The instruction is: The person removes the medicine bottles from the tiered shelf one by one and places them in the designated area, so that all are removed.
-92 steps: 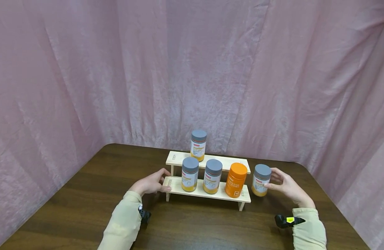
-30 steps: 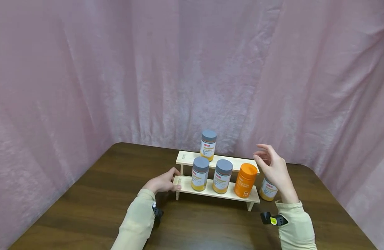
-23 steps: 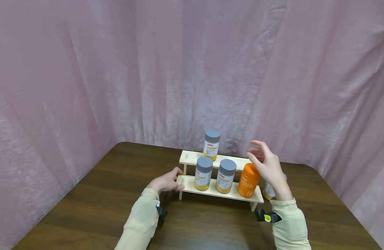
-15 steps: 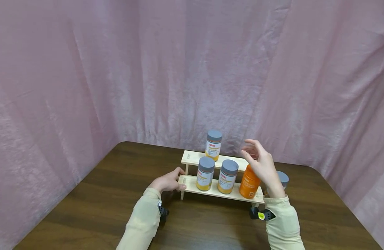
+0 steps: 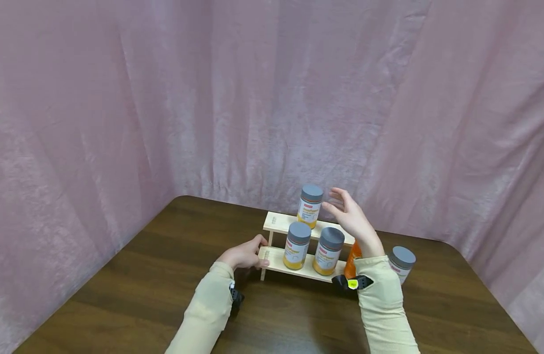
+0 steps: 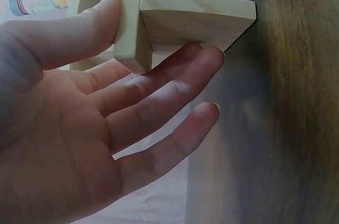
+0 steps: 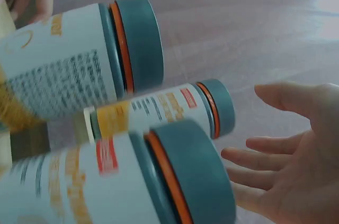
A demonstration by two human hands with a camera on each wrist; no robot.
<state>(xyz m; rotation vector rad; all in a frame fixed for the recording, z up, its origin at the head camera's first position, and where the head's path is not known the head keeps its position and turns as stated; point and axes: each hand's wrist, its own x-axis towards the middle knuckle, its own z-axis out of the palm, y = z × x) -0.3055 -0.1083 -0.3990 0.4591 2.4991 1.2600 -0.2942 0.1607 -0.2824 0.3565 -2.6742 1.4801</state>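
Observation:
A two-tier wooden display rack (image 5: 281,260) stands on the table. At its left end my left hand (image 5: 244,254) holds the lower shelf; in the left wrist view the thumb (image 6: 100,20) lies on the shelf's top side and the fingers reach beneath. My right hand (image 5: 349,216), fingers spread and loosely bent, hovers just right of the grey-lidded jar (image 5: 309,209) on the upper shelf. Nothing is in that hand. Two more grey-lidded jars (image 5: 297,248) (image 5: 328,251) stand on the lower shelf. My right wrist partly hides an orange jar (image 5: 352,258) there.
Another grey-lidded jar (image 5: 401,265) stands on the table right of the rack, partly behind the right sleeve (image 5: 380,290). The dark wooden table (image 5: 157,260) ends at a pink curtain (image 5: 254,98) behind the rack.
My right hand has let go of the jar on the table at right, risen and moved left over the orange jar to the upper-shelf jar. My left hand stays on the rack.

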